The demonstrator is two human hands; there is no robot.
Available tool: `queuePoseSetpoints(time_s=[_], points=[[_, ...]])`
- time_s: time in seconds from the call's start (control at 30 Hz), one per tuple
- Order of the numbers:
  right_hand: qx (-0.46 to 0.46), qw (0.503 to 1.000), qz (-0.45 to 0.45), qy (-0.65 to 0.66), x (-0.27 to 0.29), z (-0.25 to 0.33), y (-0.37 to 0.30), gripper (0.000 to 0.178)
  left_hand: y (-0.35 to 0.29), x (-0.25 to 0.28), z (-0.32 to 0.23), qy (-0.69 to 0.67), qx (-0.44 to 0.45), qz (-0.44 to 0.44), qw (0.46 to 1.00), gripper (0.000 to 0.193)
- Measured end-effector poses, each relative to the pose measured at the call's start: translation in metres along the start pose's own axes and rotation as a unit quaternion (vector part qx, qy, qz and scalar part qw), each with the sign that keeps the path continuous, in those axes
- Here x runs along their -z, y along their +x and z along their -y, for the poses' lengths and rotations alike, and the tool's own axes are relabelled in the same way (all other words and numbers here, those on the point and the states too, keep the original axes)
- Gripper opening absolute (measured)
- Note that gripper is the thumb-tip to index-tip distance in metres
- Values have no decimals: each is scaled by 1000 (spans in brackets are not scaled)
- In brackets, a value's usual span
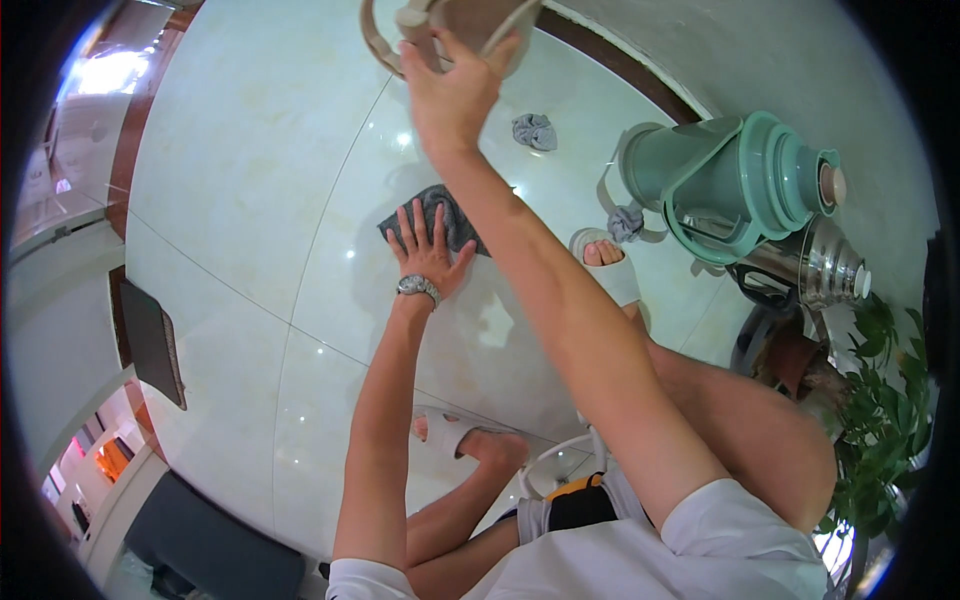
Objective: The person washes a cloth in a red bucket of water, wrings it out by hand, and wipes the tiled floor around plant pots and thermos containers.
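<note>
Floor (230,120), pale glossy tile, fills most of the view (clock read from mid-view); judged step: wiping it by hand. Leafy plant (875,410) between three and four. Mint-green vacuum flask (690,175) at two, grip loop toward the wearer's side; stainless-steel jug (815,262) close by it at three. Beige item (470,30) at twelve, with a curved loop, cut off by the upper rim; kind cannot be told, nor whether it is lifted clear. Right hand (455,95) reaches up to it, fingers apparently hooked round its near edge. Dark grey cleaning cloth (440,205) at eleven, flat on the tile. Left hand (430,255) lies palm down on its near edge, fingers spread wide, pressing rather than gripping. Next move, as judged, calls for steady palm pressure and a sliding stroke, the beige item held out of the cloth's path. Two crumpled grey cloth bits: one (535,132) between twelve and one, the other (626,223) at two, just beside the slippered right foot (605,255). Smallest, metal-band wristwatch (418,288) on the left wrist, dial too small to read. Brands, labels: none legible on flask, jug or cloth.
</note>
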State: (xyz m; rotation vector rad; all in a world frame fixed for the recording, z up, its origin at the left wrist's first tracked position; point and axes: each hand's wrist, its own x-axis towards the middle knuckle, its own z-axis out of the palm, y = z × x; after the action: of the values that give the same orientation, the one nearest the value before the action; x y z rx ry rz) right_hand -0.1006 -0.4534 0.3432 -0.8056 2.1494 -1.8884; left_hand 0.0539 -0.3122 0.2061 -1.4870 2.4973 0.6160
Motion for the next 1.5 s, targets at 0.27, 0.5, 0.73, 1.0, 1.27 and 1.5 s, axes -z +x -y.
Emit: queuePoseSetpoints(time_s=[0.27, 0.5, 0.73, 1.0, 1.27, 1.5], points=[[35, 986, 136, 91, 5, -15, -9, 43, -4, 4, 0, -12, 8, 23, 1000, 87], [33, 921, 67, -381, 113, -119, -18, 48, -2, 7, 3, -16, -11, -26, 999, 85], [-15, 948, 281, -148, 40, -127, -4, 65, 2, 2, -12, 0, -12, 8, 1000, 86], [40, 911, 179, -370, 133, -90, -36, 49, -9, 3, 13, -12, -4, -35, 999, 86], [-81, 796, 252, -544, 239, -144, -35, 46, 3, -2, 3, -23, -23, -67, 997, 85], [29, 954, 297, -36, 97, -81, -5, 39, 2, -5, 0, -20, -31, -53, 998, 87]])
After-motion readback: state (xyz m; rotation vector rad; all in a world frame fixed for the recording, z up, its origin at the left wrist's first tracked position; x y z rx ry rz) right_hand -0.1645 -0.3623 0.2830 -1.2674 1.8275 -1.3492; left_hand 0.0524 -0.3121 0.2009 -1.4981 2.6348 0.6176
